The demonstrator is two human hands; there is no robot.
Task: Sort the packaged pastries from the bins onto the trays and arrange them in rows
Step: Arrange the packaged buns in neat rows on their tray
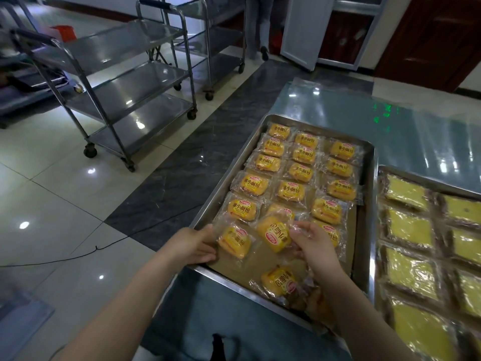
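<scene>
A steel tray (367, 199) on the table holds several yellow packaged buns in three rows. My left hand (194, 247) touches the wrapper edge of the nearest bun (234, 242) in the left row, fingers fairly straight. My right hand (311, 243) pinches the clear wrapper of a bun (273, 233) that lies turned with its label upside down in the middle row. Another loose bun (279, 281) lies near the tray's front edge, beside a few more under my right forearm.
A second tray (421, 179) at the right holds wrapped yellow cake slices. The glass-topped table (338, 105) stretches behind both trays. Steel trolleys (125, 82) stand on the tiled floor at left. A cable (78, 256) runs across the floor. A person's legs (256, 27) show far back.
</scene>
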